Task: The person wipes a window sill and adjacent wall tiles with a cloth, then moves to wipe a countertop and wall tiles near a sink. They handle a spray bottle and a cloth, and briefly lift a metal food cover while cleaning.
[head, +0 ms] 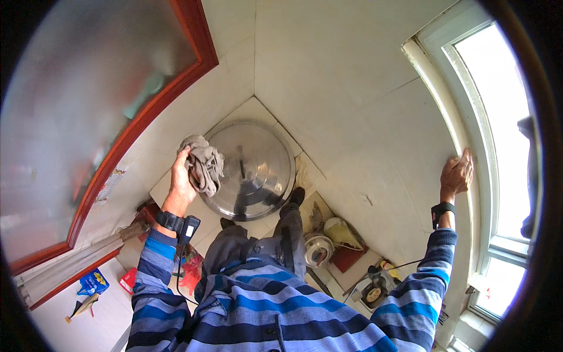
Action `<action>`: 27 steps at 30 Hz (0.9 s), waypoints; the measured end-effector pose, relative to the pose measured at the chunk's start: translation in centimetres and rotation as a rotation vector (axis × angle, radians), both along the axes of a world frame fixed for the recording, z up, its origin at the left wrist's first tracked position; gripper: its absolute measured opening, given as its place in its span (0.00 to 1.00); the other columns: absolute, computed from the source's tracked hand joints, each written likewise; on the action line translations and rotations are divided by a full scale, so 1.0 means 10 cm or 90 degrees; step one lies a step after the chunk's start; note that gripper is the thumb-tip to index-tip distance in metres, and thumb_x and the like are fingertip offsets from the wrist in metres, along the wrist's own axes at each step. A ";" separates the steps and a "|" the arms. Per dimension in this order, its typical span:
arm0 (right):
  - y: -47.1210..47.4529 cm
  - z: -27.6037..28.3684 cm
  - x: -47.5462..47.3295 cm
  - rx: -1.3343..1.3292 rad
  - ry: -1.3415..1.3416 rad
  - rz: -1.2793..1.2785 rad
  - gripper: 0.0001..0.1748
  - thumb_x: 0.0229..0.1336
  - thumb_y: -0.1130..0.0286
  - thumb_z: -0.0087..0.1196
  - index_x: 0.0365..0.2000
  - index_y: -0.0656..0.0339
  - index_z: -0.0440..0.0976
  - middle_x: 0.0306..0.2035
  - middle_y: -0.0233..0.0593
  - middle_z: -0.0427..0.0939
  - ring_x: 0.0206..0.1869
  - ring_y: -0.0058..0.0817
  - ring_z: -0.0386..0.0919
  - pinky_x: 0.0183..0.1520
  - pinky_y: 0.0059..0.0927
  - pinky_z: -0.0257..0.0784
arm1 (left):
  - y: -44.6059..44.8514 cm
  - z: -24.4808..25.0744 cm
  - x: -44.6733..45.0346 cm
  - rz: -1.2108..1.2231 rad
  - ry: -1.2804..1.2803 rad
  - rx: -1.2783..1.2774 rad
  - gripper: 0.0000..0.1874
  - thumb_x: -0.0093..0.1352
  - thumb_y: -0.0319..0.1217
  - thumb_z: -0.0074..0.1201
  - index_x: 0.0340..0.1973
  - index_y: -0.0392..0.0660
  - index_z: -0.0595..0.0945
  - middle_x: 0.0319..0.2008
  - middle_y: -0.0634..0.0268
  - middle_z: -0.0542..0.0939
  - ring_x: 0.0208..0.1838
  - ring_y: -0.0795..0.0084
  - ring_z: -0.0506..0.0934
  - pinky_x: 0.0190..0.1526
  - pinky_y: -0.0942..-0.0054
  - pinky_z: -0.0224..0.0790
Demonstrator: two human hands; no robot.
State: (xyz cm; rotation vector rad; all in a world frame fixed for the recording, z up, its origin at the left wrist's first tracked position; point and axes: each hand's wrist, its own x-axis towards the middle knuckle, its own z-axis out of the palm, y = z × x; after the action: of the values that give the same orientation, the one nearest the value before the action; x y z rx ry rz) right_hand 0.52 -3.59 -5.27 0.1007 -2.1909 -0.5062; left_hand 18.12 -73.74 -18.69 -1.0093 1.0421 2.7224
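My left hand [180, 180] holds a crumpled grey-brown cloth [204, 165] up at the left, thumb across it. Below the cloth lies a large round metal lid [264, 165] with a shiny, domed top, set into the corner between two tiled walls. Far to the right, my right hand [456, 174] grips the rounded cream edge of the window sill [440, 94], its fingers curled over and partly hidden. Each wrist wears a black strap. My feet stand at the near side of the lid, one dark shoe [297, 195] close to its rim.
A bright window [497, 114] fills the right side. A frosted pane in a red frame [145, 112] spans the left wall. Lower down are a metal pot [317, 253], a pan [374, 290], a red plastic bag [192, 268] and a blue package [94, 281].
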 end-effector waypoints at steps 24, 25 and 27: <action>-0.35 0.40 0.44 -0.067 -0.048 0.000 0.33 0.61 0.69 0.49 0.68 0.63 0.67 0.67 0.51 0.72 0.70 0.50 0.69 0.72 0.52 0.64 | 0.41 0.99 -0.71 -0.200 0.221 -0.231 0.21 0.82 0.46 0.46 0.55 0.44 0.82 0.50 0.66 0.85 0.52 0.75 0.81 0.59 0.69 0.73; -0.47 0.50 0.48 -0.078 -0.035 0.045 0.34 0.60 0.69 0.50 0.68 0.63 0.67 0.68 0.53 0.71 0.71 0.52 0.68 0.73 0.52 0.63 | 0.41 1.15 -0.75 -0.242 0.237 -0.263 0.21 0.82 0.46 0.45 0.54 0.43 0.82 0.50 0.66 0.85 0.52 0.75 0.81 0.59 0.69 0.73; -0.88 0.64 0.64 -0.165 -0.063 0.096 0.41 0.52 0.76 0.59 0.69 0.64 0.65 0.70 0.55 0.67 0.71 0.53 0.65 0.74 0.53 0.60 | 0.39 1.46 -0.83 -0.287 0.276 -0.334 0.23 0.82 0.48 0.44 0.54 0.42 0.82 0.49 0.66 0.84 0.53 0.75 0.79 0.60 0.69 0.71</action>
State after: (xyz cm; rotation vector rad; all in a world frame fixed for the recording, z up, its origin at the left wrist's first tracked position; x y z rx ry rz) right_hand 6.88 -12.43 1.17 0.1514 -2.3036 -0.1331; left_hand 9.82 -69.89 -4.09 -0.1432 1.8494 2.3740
